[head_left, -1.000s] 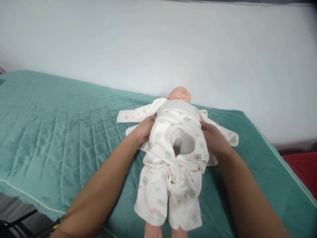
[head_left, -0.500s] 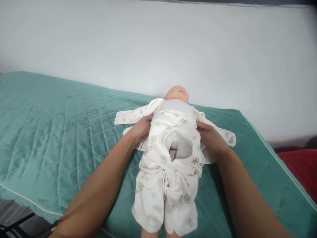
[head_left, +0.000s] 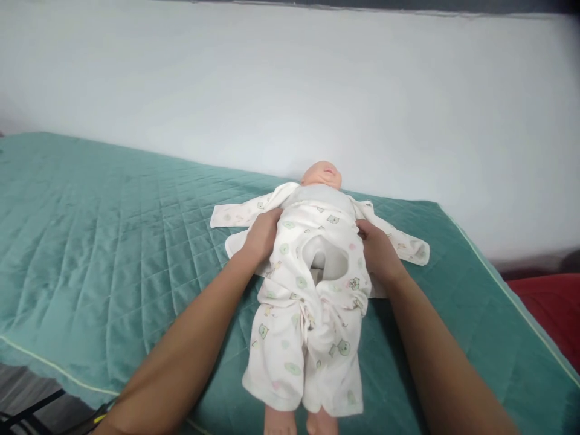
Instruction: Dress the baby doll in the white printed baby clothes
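A baby doll [head_left: 321, 174] lies on its back, head away from me, feet toward me. White patterned pants [head_left: 283, 338] with an oval opening at the crotch cover its legs and reach up over its belly. Beneath it a white patterned top [head_left: 410, 246] lies spread, sleeves out to both sides. My left hand [head_left: 265, 232] has its fingers closed at the left edge of the waistband. At the right edge of the pants, my right hand [head_left: 375, 244] is closed, thumb and fingers pinching the fabric. The fingertips of both hands are partly hidden.
A green quilted cover [head_left: 136, 241] lies under the doll, against a white wall [head_left: 272, 84]. A red object [head_left: 546, 302] stands beyond its right edge. Black cables or bars [head_left: 34, 408] show at the lower left.
Both hands have shifted slightly inward along the sides of the pants. The pants' legs sit a little higher, and more of the doll's feet shows at the bottom.
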Demonstrator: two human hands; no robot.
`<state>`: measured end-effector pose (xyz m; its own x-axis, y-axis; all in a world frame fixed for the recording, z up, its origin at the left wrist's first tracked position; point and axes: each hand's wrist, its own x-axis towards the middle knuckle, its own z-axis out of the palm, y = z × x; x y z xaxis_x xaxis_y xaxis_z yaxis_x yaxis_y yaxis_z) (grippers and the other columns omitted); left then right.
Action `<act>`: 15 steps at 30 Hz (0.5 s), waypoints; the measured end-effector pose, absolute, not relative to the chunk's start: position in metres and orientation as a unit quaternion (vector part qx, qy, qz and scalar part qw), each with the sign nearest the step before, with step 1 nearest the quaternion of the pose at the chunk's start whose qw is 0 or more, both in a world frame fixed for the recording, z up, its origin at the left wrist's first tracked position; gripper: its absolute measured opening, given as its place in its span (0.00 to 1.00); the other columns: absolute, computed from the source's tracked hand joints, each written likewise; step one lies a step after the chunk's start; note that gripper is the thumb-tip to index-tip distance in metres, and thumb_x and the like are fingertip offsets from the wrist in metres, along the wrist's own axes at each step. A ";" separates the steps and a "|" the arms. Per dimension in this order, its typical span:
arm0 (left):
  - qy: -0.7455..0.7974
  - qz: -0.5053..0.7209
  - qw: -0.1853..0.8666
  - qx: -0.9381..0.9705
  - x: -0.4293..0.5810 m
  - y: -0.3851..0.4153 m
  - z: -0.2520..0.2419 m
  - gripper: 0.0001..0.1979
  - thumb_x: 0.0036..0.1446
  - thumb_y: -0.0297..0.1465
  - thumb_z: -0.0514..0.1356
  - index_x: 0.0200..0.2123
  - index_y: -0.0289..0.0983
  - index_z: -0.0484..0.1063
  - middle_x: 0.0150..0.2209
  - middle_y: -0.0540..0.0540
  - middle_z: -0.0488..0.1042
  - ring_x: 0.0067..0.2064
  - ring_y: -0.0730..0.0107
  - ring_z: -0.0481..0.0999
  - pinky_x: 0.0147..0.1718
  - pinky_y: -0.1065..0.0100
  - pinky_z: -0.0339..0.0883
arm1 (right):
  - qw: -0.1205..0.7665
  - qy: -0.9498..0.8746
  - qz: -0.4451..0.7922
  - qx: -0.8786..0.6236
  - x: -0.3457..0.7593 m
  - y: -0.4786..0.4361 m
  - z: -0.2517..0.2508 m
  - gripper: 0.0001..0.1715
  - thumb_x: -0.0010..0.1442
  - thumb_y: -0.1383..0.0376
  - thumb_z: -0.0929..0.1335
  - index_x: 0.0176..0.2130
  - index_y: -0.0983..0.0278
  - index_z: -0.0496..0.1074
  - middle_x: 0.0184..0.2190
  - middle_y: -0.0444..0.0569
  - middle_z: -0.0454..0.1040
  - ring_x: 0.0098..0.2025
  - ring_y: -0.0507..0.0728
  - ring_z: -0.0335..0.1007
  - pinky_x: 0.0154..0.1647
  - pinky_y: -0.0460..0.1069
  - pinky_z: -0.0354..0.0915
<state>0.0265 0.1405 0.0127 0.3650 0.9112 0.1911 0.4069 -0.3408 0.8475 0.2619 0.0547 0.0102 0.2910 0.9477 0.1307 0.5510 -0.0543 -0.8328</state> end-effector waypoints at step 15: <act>0.266 0.414 0.318 0.810 0.032 0.153 0.035 0.13 0.60 0.39 0.60 0.44 0.41 0.77 0.50 0.44 0.69 0.53 0.63 0.69 0.53 0.63 0.63 | 0.525 -0.623 0.158 -0.558 0.255 0.069 0.024 0.08 0.58 0.60 0.69 0.38 0.58 0.75 0.41 0.47 0.72 0.41 0.56 0.67 0.41 0.51 0.63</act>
